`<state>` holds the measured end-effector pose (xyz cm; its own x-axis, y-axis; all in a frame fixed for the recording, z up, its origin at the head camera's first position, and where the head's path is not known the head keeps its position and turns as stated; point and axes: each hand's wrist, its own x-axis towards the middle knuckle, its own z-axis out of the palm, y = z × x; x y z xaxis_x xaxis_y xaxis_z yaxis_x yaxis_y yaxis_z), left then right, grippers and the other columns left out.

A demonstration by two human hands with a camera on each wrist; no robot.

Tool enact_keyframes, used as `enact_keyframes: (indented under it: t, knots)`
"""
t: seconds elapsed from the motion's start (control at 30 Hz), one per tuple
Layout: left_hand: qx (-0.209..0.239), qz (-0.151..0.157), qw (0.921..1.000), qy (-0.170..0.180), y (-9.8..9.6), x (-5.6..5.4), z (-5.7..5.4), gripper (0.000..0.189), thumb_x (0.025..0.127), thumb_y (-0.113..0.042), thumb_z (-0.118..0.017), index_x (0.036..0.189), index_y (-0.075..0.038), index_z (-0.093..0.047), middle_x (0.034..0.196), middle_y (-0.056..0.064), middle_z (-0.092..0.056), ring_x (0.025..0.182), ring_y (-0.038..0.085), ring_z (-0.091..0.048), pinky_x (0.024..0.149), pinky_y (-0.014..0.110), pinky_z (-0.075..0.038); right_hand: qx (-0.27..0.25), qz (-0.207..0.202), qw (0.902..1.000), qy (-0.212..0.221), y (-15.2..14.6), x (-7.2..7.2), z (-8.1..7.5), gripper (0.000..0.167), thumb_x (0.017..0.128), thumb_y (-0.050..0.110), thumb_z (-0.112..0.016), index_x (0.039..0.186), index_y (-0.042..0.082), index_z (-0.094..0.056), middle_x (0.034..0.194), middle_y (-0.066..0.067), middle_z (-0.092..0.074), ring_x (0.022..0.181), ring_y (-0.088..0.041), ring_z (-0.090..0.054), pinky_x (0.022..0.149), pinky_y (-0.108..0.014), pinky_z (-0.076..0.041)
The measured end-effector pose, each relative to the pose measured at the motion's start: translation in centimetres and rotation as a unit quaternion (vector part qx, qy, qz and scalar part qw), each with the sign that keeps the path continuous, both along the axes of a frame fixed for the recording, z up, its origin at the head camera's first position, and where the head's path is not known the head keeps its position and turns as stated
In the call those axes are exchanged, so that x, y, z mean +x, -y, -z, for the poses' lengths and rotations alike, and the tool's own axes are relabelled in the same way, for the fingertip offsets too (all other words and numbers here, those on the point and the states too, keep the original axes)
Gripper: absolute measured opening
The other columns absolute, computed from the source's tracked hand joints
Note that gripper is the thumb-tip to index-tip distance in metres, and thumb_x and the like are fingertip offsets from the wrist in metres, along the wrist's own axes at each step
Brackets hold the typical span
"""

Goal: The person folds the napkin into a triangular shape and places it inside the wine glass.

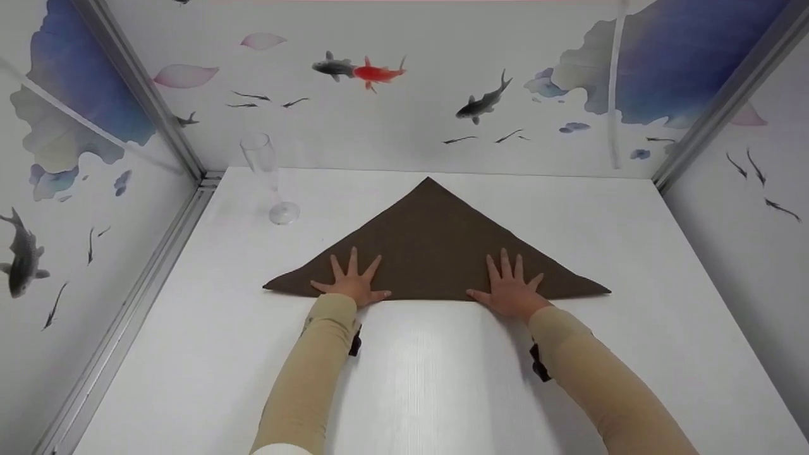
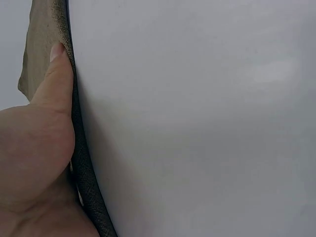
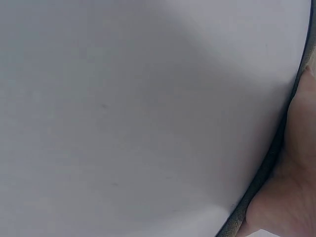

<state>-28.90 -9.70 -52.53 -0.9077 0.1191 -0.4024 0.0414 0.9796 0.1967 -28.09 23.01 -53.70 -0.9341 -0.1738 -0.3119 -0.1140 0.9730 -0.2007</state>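
A dark brown cloth (image 1: 433,246), folded into a triangle, lies flat on the white table with its peak pointing to the back wall. My left hand (image 1: 352,282) rests on the cloth's left part near the front fold, fingers straight and spread. On the right part my right hand (image 1: 510,292) lies flat in the same way, fingers fanned out. Both thumbs point inward along the folded edge. In the left wrist view the thumb (image 2: 60,79) lies along the cloth's edge (image 2: 84,163). The right wrist view shows part of the palm (image 3: 291,197) against the dark cloth edge (image 3: 276,143).
A clear stemmed glass (image 1: 284,213) stands on the table (image 1: 417,366) at the back left, beyond the cloth's left slope. Walls printed with fish (image 1: 480,104) and metal frame rails (image 1: 136,316) enclose the table at the back and both sides.
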Motion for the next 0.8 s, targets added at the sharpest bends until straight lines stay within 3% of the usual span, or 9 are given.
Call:
enact_keyframes:
  t: [0.17,0.47,0.63,0.8]
  knots:
    - [-0.007,-0.011,0.9998,0.013,-0.3,-0.7,1.1,0.089,0.085,-0.075,-0.048,0.155,-0.044,-0.002,0.161,0.007,0.019,0.142,0.047,0.017,0.091,0.084,-0.01,0.005,-0.008,0.9999,0.005,-0.3,-0.4,0.0,0.101,0.09,0.075,-0.037,0.157,0.008,-0.002,0.159,-0.024,0.012,0.141,-0.05,0.011,0.095,-0.081,0.001]
    - [-0.001,-0.033,0.9994,-0.007,-0.6,-1.2,3.3,0.088,0.084,-0.08,-0.041,0.154,-0.045,0.0,0.159,0.005,0.024,0.14,0.045,0.023,0.089,0.086,-0.001,0.009,-0.022,0.9997,-0.002,-1.3,-1.9,0.9,0.101,0.088,0.078,-0.034,0.157,0.011,-0.003,0.159,-0.021,0.011,0.142,-0.048,0.011,0.097,-0.079,0.003]
    - [0.0,-0.037,0.9992,-0.014,-0.4,-1.2,3.4,0.088,0.084,-0.08,-0.042,0.154,-0.046,0.0,0.159,0.005,0.024,0.14,0.046,0.023,0.088,0.086,0.0,0.005,-0.027,0.9996,0.003,-1.5,-2.5,0.9,0.102,0.088,0.079,-0.035,0.157,0.012,-0.003,0.16,-0.02,0.013,0.143,-0.046,0.012,0.098,-0.079,0.005]
    - [0.01,-0.037,0.9992,-0.012,-0.6,-0.9,2.7,0.089,0.084,-0.078,-0.045,0.154,-0.045,-0.003,0.16,0.005,0.022,0.14,0.045,0.022,0.089,0.085,0.0,0.007,-0.033,0.9994,0.002,-1.7,-2.5,0.8,0.101,0.088,0.078,-0.035,0.157,0.011,-0.003,0.16,-0.02,0.012,0.143,-0.046,0.013,0.098,-0.079,0.004]
